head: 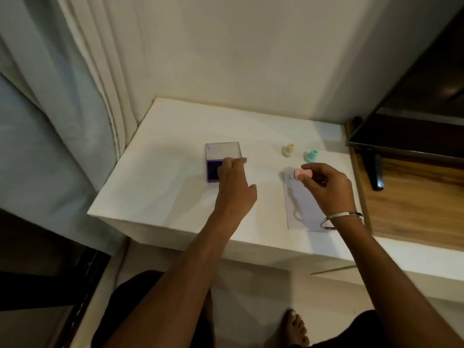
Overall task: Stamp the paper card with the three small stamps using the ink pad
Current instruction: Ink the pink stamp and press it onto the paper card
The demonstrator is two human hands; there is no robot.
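A purple ink pad (212, 170) lies open on the white table (160, 187), its clear lid (223, 151) folded back behind it. My left hand (234, 182) rests over the pad's right side, fingers stretched toward the lid's hinge. My right hand (326, 187) pinches a small pink stamp (378, 175) just above the top end of the pale paper card (301, 207). A faint stamped mark shows on the card's top left corner. A cream stamp (288, 149) and a teal stamp (311, 156) stand behind the card.
A dark TV screen (414, 116) on a stand sits on the wooden surface (411, 207) to the right. Curtains (50, 109) hang at the left, and a wall runs behind the table. My foot (296, 327) shows on the floor below.
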